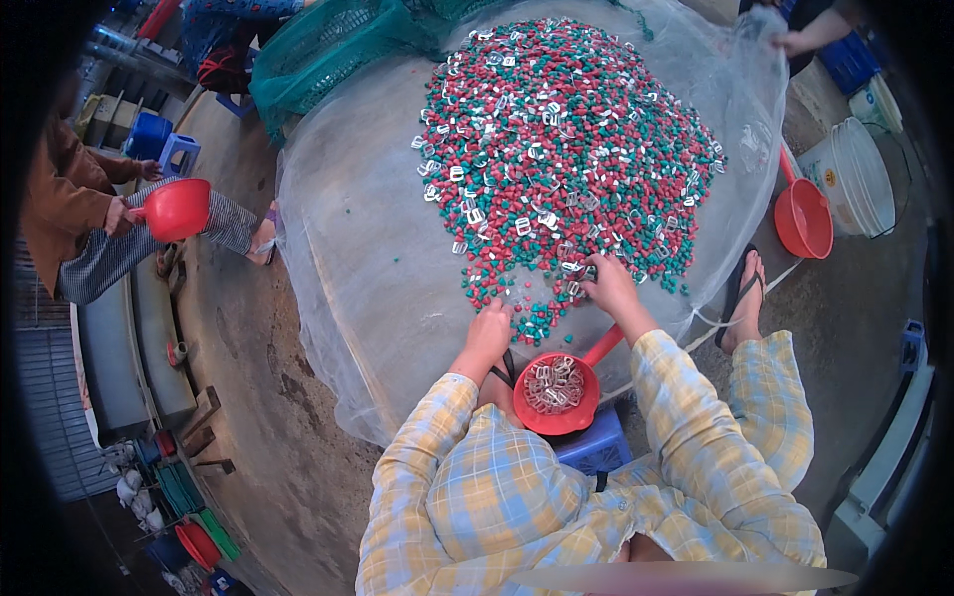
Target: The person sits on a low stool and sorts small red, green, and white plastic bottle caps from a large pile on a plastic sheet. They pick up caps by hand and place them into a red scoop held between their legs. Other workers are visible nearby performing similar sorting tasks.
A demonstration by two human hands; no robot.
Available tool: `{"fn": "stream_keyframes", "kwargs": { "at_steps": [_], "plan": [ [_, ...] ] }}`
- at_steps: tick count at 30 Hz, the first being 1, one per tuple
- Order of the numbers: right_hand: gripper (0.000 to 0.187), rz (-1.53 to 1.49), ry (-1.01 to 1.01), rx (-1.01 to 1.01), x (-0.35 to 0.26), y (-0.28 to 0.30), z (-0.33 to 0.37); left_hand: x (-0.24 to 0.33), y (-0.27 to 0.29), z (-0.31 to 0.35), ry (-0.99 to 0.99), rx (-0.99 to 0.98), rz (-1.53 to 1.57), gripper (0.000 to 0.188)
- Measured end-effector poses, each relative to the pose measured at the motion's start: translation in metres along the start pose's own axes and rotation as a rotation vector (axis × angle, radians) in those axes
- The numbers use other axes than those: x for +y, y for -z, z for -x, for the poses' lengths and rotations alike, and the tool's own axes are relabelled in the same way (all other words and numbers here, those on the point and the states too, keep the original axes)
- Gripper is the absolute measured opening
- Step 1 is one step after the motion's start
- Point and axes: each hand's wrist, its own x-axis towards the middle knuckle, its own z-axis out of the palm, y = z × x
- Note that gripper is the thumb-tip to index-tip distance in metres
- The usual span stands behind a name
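A big heap of small red, green and white plastic pieces [566, 149] lies on a clear plastic sheet [368, 258] spread over the floor. My left hand [489, 328] rests at the near edge of the heap, fingers curled down on the sheet; whether it holds a piece is hidden. Farther right, my right hand [608, 283] is in the pieces, fingers pinched around some small ones. Between my forearms sits a red scoop [556, 395] filled with white clip-like pieces, above a blue stool [594, 447].
A second red scoop [803, 219] and a white bucket [855, 179] stand at the right. My sandalled foot [743, 298] rests by the sheet's edge. At the left a seated person holds a red scoop [177, 209]. Green netting [318, 50] lies at the back.
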Motion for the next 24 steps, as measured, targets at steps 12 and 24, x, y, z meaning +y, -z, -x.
{"fn": "stream_keyframes", "kwargs": {
  "at_steps": [12,24],
  "plan": [
    [0.017,-0.289,-0.100,-0.234,0.022,-0.031,-0.001,-0.007,0.026,-0.043,0.162,-0.095,0.357,0.018],
    [0.008,-0.436,-0.335,0.083,0.051,-0.036,-0.020,0.039,0.004,-0.098,-0.566,-0.226,-0.108,0.012]
  ]
}}
